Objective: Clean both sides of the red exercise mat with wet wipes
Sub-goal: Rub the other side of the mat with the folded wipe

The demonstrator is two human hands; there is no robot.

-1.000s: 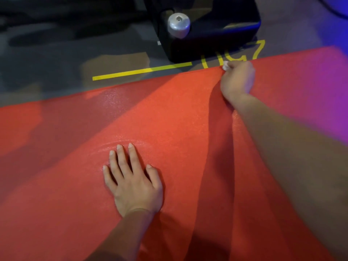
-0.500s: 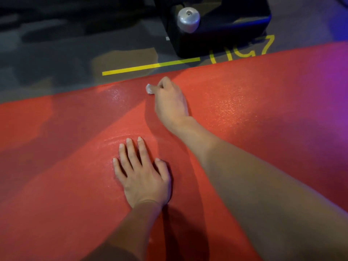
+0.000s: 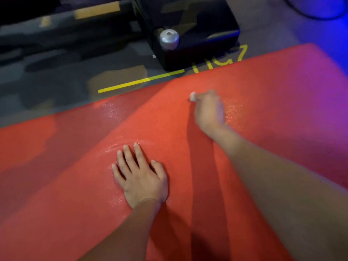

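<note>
Currently: red exercise mat [image 3: 263, 87] lies flat on the patterned floor [image 3: 56, 72], filling the lower view. Left hand [image 3: 140, 178] rests palm-down on it, fingers straight and spread. Right hand [image 3: 209, 110], blurred, grips a small white wet wipe [image 3: 192, 96] against the mat near its far edge. Wet sheen [image 3: 233, 108] sits beside the right hand.

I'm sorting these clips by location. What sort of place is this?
Probably a gym floor: a red exercise mat lies on dark patterned carpet with yellow floor markings, beside a black machine base.
</note>
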